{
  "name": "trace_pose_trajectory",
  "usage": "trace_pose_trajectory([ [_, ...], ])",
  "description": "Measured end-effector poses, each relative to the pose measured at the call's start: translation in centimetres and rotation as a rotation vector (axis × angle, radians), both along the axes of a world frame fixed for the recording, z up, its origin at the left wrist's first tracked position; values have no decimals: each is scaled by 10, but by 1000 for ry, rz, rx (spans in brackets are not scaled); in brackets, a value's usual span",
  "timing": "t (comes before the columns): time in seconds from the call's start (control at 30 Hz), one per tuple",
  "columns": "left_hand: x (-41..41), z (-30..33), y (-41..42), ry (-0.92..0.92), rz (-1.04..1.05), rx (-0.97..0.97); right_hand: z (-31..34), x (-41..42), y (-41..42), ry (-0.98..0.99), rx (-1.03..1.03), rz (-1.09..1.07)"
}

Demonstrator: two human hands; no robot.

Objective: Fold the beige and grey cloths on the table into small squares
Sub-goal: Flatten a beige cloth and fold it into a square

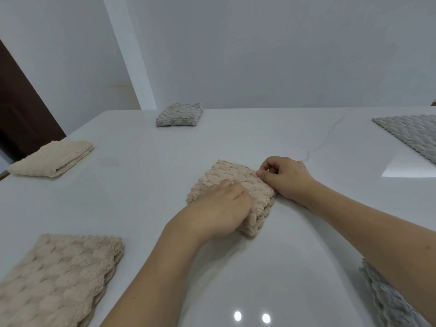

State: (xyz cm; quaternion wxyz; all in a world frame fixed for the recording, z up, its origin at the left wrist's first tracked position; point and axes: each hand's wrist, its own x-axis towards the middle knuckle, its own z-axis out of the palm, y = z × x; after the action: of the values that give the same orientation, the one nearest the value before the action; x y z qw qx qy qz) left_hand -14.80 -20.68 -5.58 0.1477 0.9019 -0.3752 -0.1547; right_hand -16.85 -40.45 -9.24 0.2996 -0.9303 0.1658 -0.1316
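Mid-table, on the white glossy table [141, 185], lies a beige, bubble-textured plush cloth [236, 178], already folded down to a thick small square. Pressing flat on its near half, the left hand [219, 208], fingers relaxed and laid over the top layer, apparently clamping nothing. Pinching the right edge of the same cloth, the right hand [283, 178], thumb and curled fingers nipped on the edge layers. Best now, by the look of it: keep the left palm as a weight so the stack does not spring open, tug the pinched edge gently outward to line up the layers, then smooth from the middle toward the edges. Worth squaring the near corner, where the thick plies bulge and look ready to slip. Elsewhere: a folded beige fluffy cloth [52, 159] at far left, a folded grey-beige textured square [179, 114] at the far edge, a larger folded beige textured cloth [59, 279] near left, a flat grey textured cloth [410, 133] far right, and another grey cloth [389, 300] near right, partly hidden by the forearm.
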Motion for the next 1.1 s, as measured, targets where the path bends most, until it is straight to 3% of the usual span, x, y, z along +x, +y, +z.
trace_pose_trajectory([
  [0.07, 2, 5, 2, 91, 27, -29, 0, 0, 0, -6, 5, 0],
  [0.4, 4, -3, 0, 1, -37, 20, 0, -2, 3, -44, -19, -21],
  [0.47, 6, 3, 5, 159, 7, -97, -1, -1, 7, -53, -138, -37],
  [0.53, 14, 8, 12, 243, 175, -389, -2, -2, 9, -52, -261, -31],
  [0.6, 32, 4, 18, 29, 427, -504, -1, -1, 9, -32, -302, -18],
  [0.67, 44, -6, 20, -146, 582, -299, 1, -1, 9, -15, -291, 7],
  [0.77, 43, -20, 11, -173, 554, -69, 3, -4, 7, -37, -137, 35],
  [0.9, 40, -23, 2, -213, 466, -164, 3, -8, 4, -99, 61, 24],
  [1.0, 40, -21, 4, -133, 516, -284, 1, -5, 1, -129, 123, 26],
  [1.1, 39, -18, 1, -146, 553, -142, 0, -4, -3, -154, 234, 15],
])
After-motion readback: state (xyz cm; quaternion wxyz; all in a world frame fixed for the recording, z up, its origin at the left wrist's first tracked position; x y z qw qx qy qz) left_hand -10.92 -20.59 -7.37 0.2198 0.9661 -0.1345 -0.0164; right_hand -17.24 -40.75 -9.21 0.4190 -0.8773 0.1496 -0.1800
